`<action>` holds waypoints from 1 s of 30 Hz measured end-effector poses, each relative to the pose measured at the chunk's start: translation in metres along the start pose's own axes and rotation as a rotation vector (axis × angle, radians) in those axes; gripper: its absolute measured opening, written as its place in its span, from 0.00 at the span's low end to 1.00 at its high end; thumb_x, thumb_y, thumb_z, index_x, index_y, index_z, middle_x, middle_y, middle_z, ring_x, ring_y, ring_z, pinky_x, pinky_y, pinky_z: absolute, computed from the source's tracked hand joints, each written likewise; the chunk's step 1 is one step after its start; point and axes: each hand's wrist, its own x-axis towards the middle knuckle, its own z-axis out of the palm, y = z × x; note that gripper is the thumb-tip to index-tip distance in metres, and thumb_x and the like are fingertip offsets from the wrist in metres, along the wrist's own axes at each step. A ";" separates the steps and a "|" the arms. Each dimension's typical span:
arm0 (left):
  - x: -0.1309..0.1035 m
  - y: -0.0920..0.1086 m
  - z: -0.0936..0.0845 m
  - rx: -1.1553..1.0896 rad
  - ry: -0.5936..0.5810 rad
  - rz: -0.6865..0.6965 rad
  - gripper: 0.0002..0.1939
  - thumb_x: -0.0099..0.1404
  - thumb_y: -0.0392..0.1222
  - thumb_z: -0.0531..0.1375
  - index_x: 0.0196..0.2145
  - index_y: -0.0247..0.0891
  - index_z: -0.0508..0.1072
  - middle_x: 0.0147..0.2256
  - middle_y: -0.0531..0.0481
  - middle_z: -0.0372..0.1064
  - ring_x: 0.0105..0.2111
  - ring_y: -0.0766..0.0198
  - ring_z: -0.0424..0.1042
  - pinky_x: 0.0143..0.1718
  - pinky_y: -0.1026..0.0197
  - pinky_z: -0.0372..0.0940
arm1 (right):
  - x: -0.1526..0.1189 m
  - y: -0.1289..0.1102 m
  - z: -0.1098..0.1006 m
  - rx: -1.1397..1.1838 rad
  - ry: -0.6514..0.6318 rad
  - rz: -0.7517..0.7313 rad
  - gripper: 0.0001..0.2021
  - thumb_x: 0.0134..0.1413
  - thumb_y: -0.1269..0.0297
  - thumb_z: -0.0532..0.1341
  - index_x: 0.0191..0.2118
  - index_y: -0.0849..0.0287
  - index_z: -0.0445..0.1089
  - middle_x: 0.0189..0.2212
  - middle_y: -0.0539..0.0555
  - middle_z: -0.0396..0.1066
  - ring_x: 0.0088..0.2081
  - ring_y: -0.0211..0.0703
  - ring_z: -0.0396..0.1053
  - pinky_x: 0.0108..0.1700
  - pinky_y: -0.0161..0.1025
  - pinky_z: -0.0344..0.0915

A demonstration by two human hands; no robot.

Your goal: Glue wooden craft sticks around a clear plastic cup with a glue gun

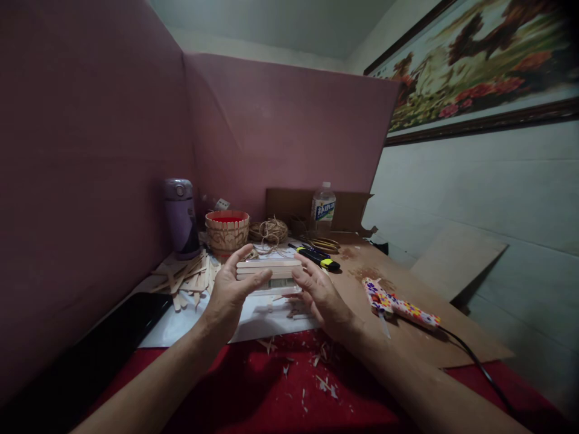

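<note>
Between my two hands is a clear plastic box (283, 283) with several flat wooden craft sticks (266, 266) lying side by side across its near face. My left hand (230, 289) grips the left end, its thumb pressed on the lowest stick. On the right end, my right hand (319, 292) holds the box with thumb and fingers. The box is raised a little above the white paper. Most of the fingers behind it are hidden.
Loose craft sticks (194, 277) lie left, near a purple bottle (181, 217). Behind stand a stick-covered pot (227, 232), twine (274, 230) and a plastic bottle (324, 208). A utility knife (319, 258) and flowered glue gun (402, 305) with cord lie right on cardboard (434, 346). Wood shavings litter the red cloth (253, 386).
</note>
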 end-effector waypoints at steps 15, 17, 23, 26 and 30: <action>0.002 0.000 0.001 -0.026 -0.007 0.012 0.42 0.41 0.41 0.74 0.54 0.30 0.67 0.23 0.51 0.74 0.26 0.64 0.74 0.31 0.66 0.66 | 0.004 0.006 -0.005 -0.002 0.049 -0.040 0.33 0.51 0.50 0.65 0.60 0.56 0.58 0.55 0.59 0.68 0.58 0.51 0.64 0.60 0.48 0.58; 0.002 0.000 0.001 -0.040 -0.018 0.012 0.42 0.41 0.40 0.74 0.54 0.30 0.67 0.24 0.51 0.75 0.25 0.64 0.74 0.32 0.65 0.67 | 0.004 0.007 -0.005 -0.004 0.063 -0.055 0.33 0.50 0.50 0.65 0.60 0.55 0.59 0.55 0.59 0.68 0.59 0.51 0.63 0.60 0.48 0.57; 0.002 0.001 0.002 -0.058 -0.032 0.003 0.41 0.42 0.39 0.74 0.54 0.30 0.67 0.22 0.52 0.74 0.25 0.64 0.74 0.31 0.65 0.68 | 0.001 0.006 -0.005 0.009 0.057 -0.067 0.35 0.52 0.51 0.65 0.63 0.56 0.55 0.55 0.60 0.68 0.57 0.50 0.65 0.60 0.49 0.56; 0.002 0.001 0.002 -0.054 -0.035 0.006 0.41 0.42 0.39 0.74 0.53 0.29 0.67 0.22 0.51 0.74 0.25 0.65 0.74 0.31 0.66 0.67 | 0.001 0.006 -0.004 0.016 0.057 -0.067 0.35 0.52 0.51 0.65 0.63 0.56 0.55 0.56 0.60 0.68 0.57 0.50 0.65 0.61 0.48 0.56; 0.002 0.000 0.001 -0.016 -0.022 0.026 0.40 0.44 0.40 0.73 0.54 0.32 0.66 0.24 0.52 0.74 0.26 0.66 0.73 0.31 0.66 0.66 | 0.002 0.007 -0.005 0.023 0.036 -0.062 0.35 0.54 0.52 0.64 0.63 0.56 0.53 0.55 0.59 0.69 0.57 0.50 0.66 0.62 0.50 0.55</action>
